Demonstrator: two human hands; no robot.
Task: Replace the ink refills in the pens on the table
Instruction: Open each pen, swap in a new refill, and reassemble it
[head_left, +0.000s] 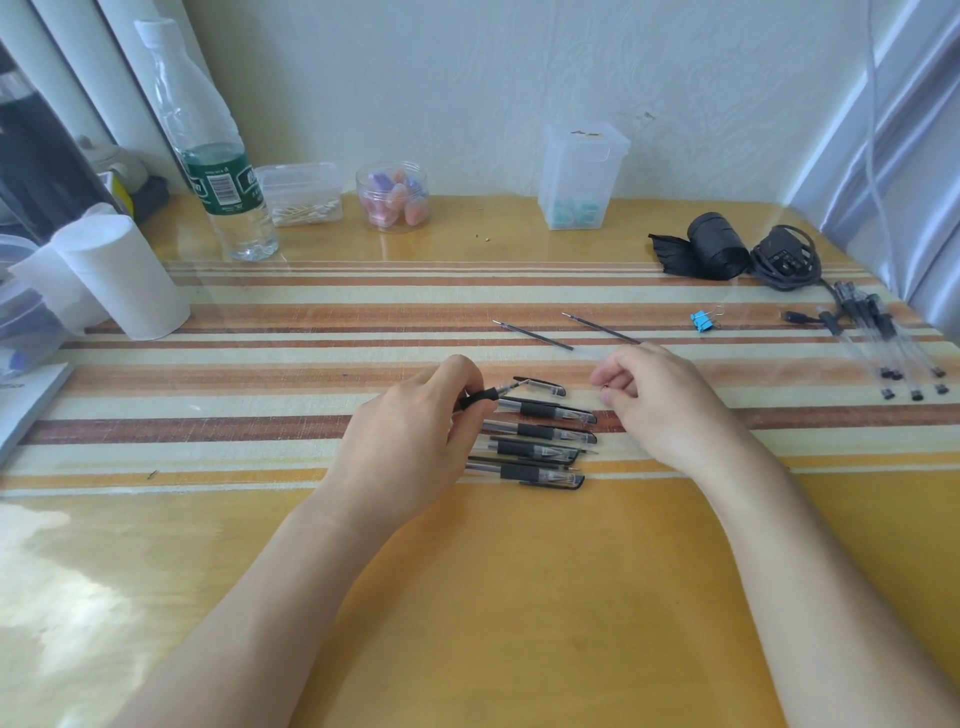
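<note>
Gripped one pen (483, 398) in the left hand (410, 431), over the row of pens (540, 434) on the table (519, 597). Curled the fingers of the right hand (660, 400); around what, impossible to tell. Judged early: only two refills (532, 335) out beyond, most pens left.
</note>
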